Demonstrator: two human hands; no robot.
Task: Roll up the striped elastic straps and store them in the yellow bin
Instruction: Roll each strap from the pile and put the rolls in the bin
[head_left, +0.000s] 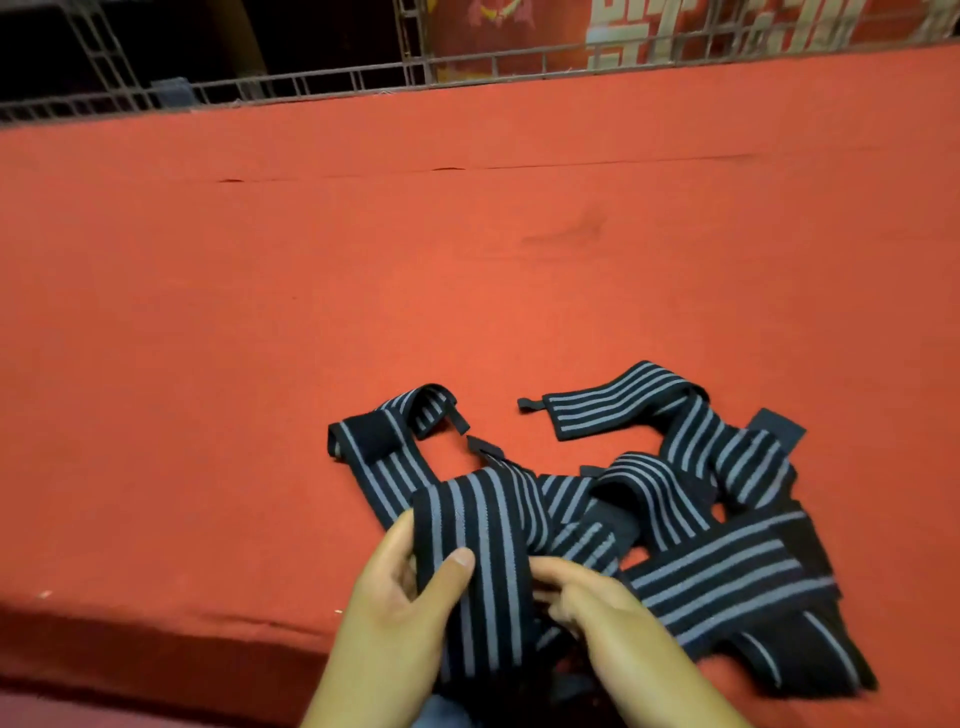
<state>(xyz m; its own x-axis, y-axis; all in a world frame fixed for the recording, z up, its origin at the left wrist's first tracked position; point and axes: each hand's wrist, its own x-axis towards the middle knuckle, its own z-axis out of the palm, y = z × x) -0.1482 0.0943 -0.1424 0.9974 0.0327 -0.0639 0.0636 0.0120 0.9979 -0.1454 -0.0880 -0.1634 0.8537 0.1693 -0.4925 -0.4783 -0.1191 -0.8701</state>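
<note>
Setting: indoor room, domestic or traditionally furnished; the exact type cannot be confirmed. Evidence: 1 broad raised surface covered in red felt-like cloth (363, 270), with 1 seam (597, 165) running across it; a lattice rail (519, 65) along the far edge; behind it, a red textile with pale patterning (691, 31). Lighting is dim and warm.
</note>
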